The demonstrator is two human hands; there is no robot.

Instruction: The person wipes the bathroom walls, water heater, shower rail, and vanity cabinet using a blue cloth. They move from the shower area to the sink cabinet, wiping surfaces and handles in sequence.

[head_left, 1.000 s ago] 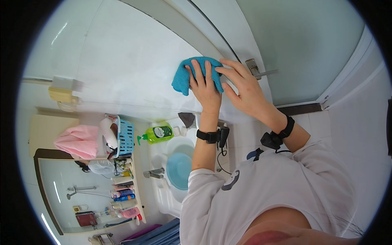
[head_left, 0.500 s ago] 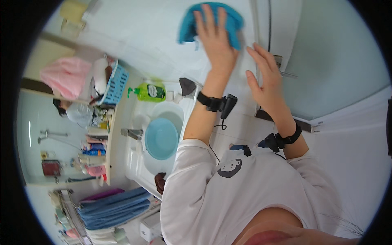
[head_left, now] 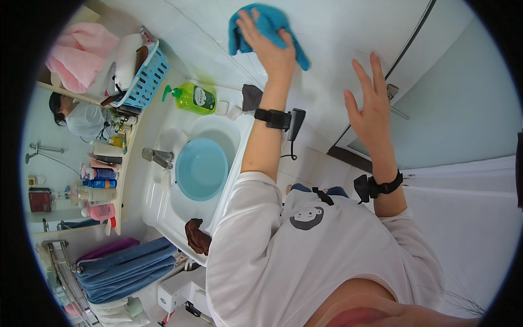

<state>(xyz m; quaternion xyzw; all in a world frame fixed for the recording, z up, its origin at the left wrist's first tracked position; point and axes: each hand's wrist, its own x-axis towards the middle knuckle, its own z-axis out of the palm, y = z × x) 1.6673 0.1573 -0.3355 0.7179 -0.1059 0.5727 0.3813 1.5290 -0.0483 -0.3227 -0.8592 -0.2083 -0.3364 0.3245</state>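
My left hand (head_left: 274,57) reaches up against the white wall (head_left: 338,32) with a blue cloth (head_left: 272,22) under it. The fingers lie over the cloth's left part and the thumb presses on it; one corner of the cloth hangs down to the right. My right hand (head_left: 370,111) is raised beside the frosted glass door (head_left: 452,103), fingers spread and holding nothing. It is close to the door handle (head_left: 400,110), though I cannot tell whether it touches anything. Each wrist wears a black strap with a small black device.
Left of me is a white sink (head_left: 158,199) with a light blue basin (head_left: 201,169) and a faucet (head_left: 158,157). A green pump bottle (head_left: 197,99), a dark grey cloth (head_left: 251,98) and a brown cloth (head_left: 197,236) rest on its rim. A blue basket (head_left: 146,79) and several bottles line the shelf.
My left hand and the blue cloth have shifted left along the wall, and the cloth is bunched differently. My right hand has moved slightly right with its fingers more spread. The view has turned somewhat.
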